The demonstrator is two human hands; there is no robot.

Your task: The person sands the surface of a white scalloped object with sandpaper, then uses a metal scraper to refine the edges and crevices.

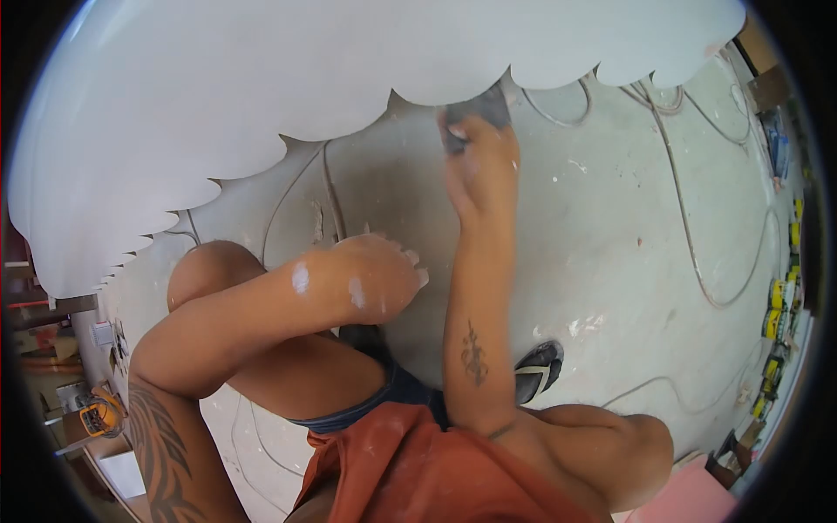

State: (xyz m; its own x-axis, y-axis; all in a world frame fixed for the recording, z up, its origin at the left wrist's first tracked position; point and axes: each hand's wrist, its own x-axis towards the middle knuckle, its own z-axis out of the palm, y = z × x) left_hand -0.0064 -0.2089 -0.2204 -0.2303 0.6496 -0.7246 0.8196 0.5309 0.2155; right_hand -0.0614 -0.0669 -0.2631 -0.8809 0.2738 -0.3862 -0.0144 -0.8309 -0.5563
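My right hand [481, 161] reaches forward, its fingers closed on a dark grey piece of sandpaper [490, 109]. The sandpaper meets the scalloped lower edge of a large white panel [349, 61], and its far part is hidden there. My left hand [384, 277] is curled closed above the floor, nearer to my body and apart from the panel. White dust coats its fingers and wrist, and no object shows in it.
Cables [684, 222] run in loops over the grey, paint-spotted floor [575, 253]. Several yellow-and-black containers [772, 322] line the right side. A yellow power tool [102, 417] sits at the lower left. My sandalled foot [542, 366] stands beside my right forearm.
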